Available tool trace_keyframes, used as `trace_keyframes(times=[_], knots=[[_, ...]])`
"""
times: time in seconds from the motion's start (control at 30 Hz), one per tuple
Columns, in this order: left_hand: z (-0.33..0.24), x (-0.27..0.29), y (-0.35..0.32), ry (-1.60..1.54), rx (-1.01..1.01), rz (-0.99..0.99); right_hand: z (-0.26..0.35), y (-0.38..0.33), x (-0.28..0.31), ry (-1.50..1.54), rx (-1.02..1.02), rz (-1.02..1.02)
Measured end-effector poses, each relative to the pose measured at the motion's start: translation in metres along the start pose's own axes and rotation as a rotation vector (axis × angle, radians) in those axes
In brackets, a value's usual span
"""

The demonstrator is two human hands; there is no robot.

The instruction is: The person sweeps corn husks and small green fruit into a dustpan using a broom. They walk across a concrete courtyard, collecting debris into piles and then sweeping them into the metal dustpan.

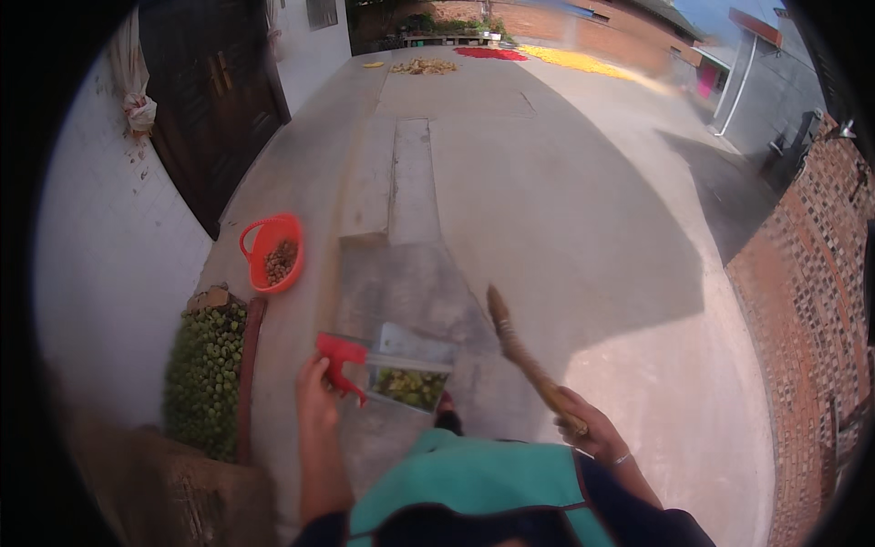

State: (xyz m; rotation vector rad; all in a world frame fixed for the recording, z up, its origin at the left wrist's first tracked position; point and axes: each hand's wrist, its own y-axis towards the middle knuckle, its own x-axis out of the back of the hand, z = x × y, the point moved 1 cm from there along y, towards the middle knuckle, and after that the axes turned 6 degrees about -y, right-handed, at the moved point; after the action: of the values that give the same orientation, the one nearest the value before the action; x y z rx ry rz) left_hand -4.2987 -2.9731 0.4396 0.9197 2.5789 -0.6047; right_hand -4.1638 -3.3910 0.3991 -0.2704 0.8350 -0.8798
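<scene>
Your left hand (316,387) has its fingers wrapped round the red plastic handle (340,362) of a grey metal dustpan (415,348) — small green fruits (407,387) lie inside it, just above the concrete floor (547,228). Your right hand (588,428) grips a straw-coloured broom (519,351), bristles pointing away beside the pan. To your left — an orange plastic basket (272,251) and a heap of green fruits (208,365).

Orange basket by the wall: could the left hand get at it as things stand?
Probably not right away. The left hand is closed on the dustpan's red handle, and the orange basket sits well ahead on bare concrete, apart from it, though nothing blocks the way.
</scene>
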Motion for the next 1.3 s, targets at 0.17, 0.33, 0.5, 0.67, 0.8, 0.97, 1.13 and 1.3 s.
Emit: trace_keyframes(times=[0.17, 0.33, 0.5, 0.67, 0.8, 0.97, 1.13, 1.3], knots=[[0.028, -0.097, 0.219, 0.036, 0.022, 0.069, 0.124, 0.179, -0.002, -0.076, 0.088, -0.019], [0.033, -0.219, 0.413, 0.09, 0.116, 0.081, 0.254, 0.305, -0.008, -0.022, 0.108, -0.113], [0.025, -0.313, 0.599, 0.1, 0.077, -0.022, 0.362, 0.466, 0.021, 0.014, 0.138, -0.146], [0.001, -0.379, 0.783, 0.096, 0.043, -0.104, 0.512, 0.666, 0.057, -0.092, 0.108, -0.139], [-0.026, -0.445, 0.893, 0.039, 0.002, -0.166, 0.634, 0.809, 0.065, -0.043, -0.03, -0.052], [-0.017, -0.524, 1.09, -0.031, -0.011, -0.216, 0.773, 0.988, 0.06, 0.02, 0.006, -0.098], [-0.033, -0.65, 1.297, -0.028, 0.03, -0.165, 0.893, 1.137, 0.046, 0.033, 0.018, -0.093], [-0.062, -0.77, 1.498, 0.052, 0.01, -0.194, 1.01, 1.262, 0.077, 0.125, 0.07, -0.051]])
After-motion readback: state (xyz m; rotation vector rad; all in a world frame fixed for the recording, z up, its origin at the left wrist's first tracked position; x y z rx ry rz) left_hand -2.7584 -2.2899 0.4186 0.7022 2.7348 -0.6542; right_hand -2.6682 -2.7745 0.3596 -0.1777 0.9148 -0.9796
